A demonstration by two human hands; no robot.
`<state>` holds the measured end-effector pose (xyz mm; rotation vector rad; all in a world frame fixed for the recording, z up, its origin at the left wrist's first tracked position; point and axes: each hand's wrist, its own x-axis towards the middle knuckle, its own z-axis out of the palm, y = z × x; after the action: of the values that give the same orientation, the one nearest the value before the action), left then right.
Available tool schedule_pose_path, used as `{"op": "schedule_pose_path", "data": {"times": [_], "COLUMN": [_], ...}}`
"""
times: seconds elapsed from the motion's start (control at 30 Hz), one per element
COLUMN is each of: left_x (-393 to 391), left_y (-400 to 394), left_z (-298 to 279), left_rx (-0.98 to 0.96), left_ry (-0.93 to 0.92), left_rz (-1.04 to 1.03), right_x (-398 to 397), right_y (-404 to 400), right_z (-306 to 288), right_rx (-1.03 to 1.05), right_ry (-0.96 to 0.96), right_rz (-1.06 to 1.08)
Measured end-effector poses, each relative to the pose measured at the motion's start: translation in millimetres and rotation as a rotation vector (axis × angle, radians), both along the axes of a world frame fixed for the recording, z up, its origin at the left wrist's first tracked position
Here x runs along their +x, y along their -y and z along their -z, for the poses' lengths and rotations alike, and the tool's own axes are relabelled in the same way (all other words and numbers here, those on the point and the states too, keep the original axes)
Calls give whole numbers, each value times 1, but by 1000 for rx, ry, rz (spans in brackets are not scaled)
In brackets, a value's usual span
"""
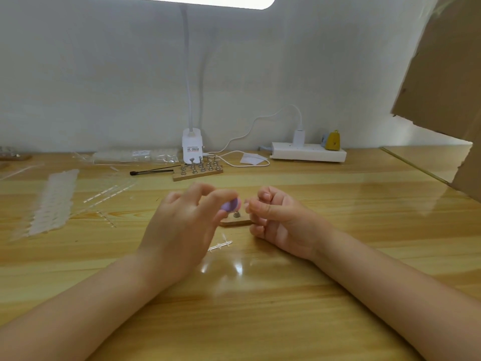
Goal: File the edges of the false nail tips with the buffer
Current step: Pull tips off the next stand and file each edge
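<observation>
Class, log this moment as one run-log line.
left hand: holds purple buffer | right hand: pinched fingers, nail tip unclear | wooden stand: between hands

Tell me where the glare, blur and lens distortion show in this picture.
Head view: the lamp head at the top edge is blown out white; its glare streaks the glossy table and spots it near the wrists; both hands, left and right, and the purple buffer are motion-blurred; the wide angle bows the table's far edge.

Power strip (308,151) right of lamp base (192,145) (both behind hands).
</observation>
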<state>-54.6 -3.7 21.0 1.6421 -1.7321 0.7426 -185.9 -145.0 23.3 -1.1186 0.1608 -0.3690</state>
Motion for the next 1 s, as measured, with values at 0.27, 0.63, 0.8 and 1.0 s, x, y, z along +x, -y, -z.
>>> {"op": "schedule_pose_path", "data": {"times": [0.27,0.63,0.8,1.0], "left_x": [-2,5,-9,3], "left_y": [1,0,0,-2], "left_z": [1,-1,-2,-3], "left_rx": [-23,-43,-87,-94], "left_ry": [69,14,54,48], "left_rz": [13,-62,127,-6], "right_x": [0,0,0,0], "right_y": [-1,1,0,1], "right_z": [-1,0,1,1], "right_rx": [3,4,-8,-4], "right_ry": [0,-6,3,-11], "right_rz": [-6,-19,-24,-26]}}
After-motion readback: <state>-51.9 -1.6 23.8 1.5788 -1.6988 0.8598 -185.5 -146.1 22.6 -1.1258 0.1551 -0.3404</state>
